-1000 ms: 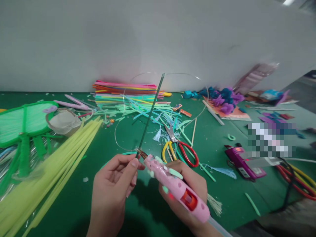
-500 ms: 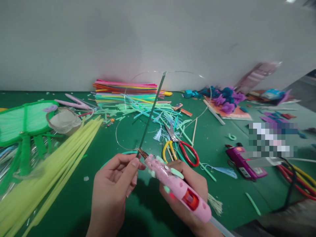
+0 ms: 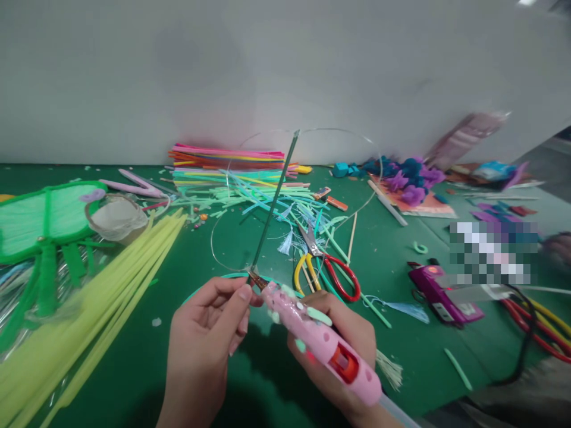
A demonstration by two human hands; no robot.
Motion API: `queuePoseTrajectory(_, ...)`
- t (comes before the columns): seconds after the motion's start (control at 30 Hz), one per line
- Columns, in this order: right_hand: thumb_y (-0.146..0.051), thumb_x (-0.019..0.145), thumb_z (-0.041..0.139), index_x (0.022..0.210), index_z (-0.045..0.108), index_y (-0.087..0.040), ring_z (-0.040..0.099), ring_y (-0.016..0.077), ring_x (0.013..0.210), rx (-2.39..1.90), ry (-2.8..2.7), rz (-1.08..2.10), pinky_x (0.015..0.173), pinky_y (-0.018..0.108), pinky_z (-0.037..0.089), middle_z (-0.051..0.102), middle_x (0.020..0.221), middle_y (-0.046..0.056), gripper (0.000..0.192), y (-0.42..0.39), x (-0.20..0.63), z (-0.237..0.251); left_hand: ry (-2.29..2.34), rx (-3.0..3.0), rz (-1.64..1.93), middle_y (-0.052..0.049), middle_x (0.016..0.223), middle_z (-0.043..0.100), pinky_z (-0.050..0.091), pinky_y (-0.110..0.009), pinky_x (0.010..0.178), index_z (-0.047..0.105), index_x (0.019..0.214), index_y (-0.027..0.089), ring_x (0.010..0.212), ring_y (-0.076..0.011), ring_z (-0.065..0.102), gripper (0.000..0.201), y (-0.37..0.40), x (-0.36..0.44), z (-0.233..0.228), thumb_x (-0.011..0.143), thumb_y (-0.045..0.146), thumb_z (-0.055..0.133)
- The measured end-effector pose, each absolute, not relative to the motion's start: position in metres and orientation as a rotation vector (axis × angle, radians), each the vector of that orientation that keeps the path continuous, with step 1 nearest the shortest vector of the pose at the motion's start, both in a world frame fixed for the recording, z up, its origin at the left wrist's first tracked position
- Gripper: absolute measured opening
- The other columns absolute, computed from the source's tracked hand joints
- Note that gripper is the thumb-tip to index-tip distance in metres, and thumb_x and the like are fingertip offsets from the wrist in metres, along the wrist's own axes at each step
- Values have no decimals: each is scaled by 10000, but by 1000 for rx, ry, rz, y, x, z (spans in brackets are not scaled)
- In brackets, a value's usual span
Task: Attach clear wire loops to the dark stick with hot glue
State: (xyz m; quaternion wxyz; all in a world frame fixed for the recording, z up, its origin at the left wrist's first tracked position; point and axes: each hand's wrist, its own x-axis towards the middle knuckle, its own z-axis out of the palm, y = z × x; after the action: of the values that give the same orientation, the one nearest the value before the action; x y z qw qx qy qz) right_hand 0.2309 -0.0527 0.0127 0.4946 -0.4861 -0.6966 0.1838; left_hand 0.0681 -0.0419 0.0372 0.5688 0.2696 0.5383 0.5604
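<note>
glue gun (image 3: 322, 343) pink, mint dots | stick (image 3: 273, 205) dark green | scissors (image 3: 325, 268) yellow-red

Very little differs between the earlier pictures and now. The pink glue gun (image 3: 323, 345) in the right hand (image 3: 343, 348) sits slightly farther forward, so its metal nozzle (image 3: 257, 279) now presses right against the bottom end of the thin green stick (image 3: 273, 205), where before it lay just beside it. The left hand (image 3: 203, 345) pinches the stick a touch higher. At the far right edge of the counter (image 3: 392, 249), a blurred hand (image 3: 559, 246) comes into view.
</note>
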Motion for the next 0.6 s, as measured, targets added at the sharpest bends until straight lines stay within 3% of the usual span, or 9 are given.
queuePoseTrajectory(0.17,-142,736,655,803,592,-220,609,110,549,-1208,-1669,369,536,213,485,661,692,-36,121,-53,230,13,1270,629,1312,10,651,606,362,-121,424,697,800,163,502,-45,472,286,-41,68,36,687,385,837)
queuePoseTrajectory(0.4,-160,729,685,802,594,-221,605,98,540,-1121,-1688,373,522,198,470,663,683,-45,132,-49,229,9,1273,648,1324,40,555,531,325,-118,402,697,789,165,483,-50,453,280,-41,68,38,689,389,833)
queuePoseTrajectory(0.6,-149,746,665,803,589,-227,593,104,539,-1205,-1669,367,527,208,470,651,677,-47,123,-53,229,13,1273,635,1343,-2,649,633,332,-130,398,699,780,158,486,-48,464,296,-40,69,38,656,380,851)
